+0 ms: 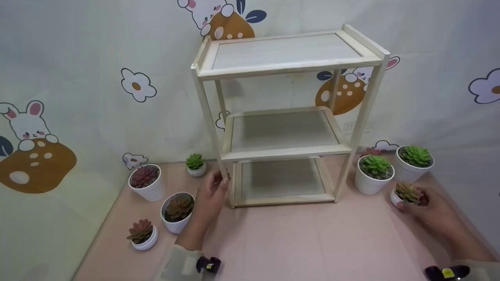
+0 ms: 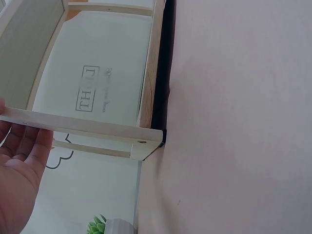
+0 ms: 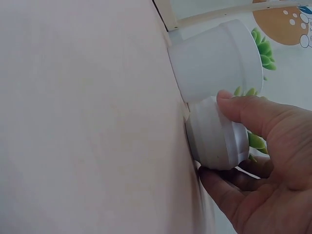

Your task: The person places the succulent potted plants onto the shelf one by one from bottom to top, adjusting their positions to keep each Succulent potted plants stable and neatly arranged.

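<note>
Small potted plant (image 1: 405, 195) sat at the lower right of the head view, roughly upright, at the left end of the right hand (image 1: 441, 214), which was clasping its pot (image 3: 212, 139) from the side. Well to its left, mid-frame, stood the wooden shelf (image 1: 287, 130), a front post (image 1: 209, 117) gripped by the left hand (image 1: 209, 199). White and squat, the pot carried yellow-green leaves (image 1: 408, 191) tinged pink.

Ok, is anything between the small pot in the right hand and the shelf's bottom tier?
Straight across, yes: the larger white pot stands between the small pot and the shelf's right front leg. From the front, nothing visible blocks the bottom tier.
</note>
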A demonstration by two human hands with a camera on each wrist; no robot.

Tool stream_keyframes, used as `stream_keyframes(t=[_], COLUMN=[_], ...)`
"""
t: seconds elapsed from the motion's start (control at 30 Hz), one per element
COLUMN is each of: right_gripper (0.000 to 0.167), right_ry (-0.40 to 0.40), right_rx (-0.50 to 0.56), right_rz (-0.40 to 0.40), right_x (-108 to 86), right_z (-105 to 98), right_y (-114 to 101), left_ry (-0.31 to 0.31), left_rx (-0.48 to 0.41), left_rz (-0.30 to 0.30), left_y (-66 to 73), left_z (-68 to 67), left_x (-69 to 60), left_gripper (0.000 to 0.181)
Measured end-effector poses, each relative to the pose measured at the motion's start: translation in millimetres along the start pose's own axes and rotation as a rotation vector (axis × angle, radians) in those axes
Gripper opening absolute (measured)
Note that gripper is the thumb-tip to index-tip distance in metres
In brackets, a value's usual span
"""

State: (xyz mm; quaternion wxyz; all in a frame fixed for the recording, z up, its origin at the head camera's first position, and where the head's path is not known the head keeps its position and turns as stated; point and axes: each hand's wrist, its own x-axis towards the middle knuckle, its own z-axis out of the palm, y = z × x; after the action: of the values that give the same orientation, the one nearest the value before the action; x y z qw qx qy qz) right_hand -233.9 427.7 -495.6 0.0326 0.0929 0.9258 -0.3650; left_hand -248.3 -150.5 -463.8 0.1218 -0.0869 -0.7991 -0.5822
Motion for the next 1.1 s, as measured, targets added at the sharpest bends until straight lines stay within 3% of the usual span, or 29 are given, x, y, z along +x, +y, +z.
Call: stream_keyframes(t=[0.5,0.77,1.1], right_gripper=[0.109,0.100,0.101], right_ry=[0.012,0.040,0.036], right_rx=[-0.016,-0.030,-0.024], right_rz=[0.062,-0.012,-0.018], right_x=[2.0,-0.5,-0.2], right_z=[-1.1,1.2,2.0], right_y=[-1.4,-2.8,-3.4], left_ry=[-0.002,0.000,-0.002], left_rx=[-0.006,-0.017,-0.003], left_rz=[-0.027,-0.008,-0.036], left_y=[0.1,1.4,-0.3], left_z=[-0.7,-0.5,-0.9], left_x=[0.1,-0.9,-0.4], left_gripper=[0.033,0.031,0.034])
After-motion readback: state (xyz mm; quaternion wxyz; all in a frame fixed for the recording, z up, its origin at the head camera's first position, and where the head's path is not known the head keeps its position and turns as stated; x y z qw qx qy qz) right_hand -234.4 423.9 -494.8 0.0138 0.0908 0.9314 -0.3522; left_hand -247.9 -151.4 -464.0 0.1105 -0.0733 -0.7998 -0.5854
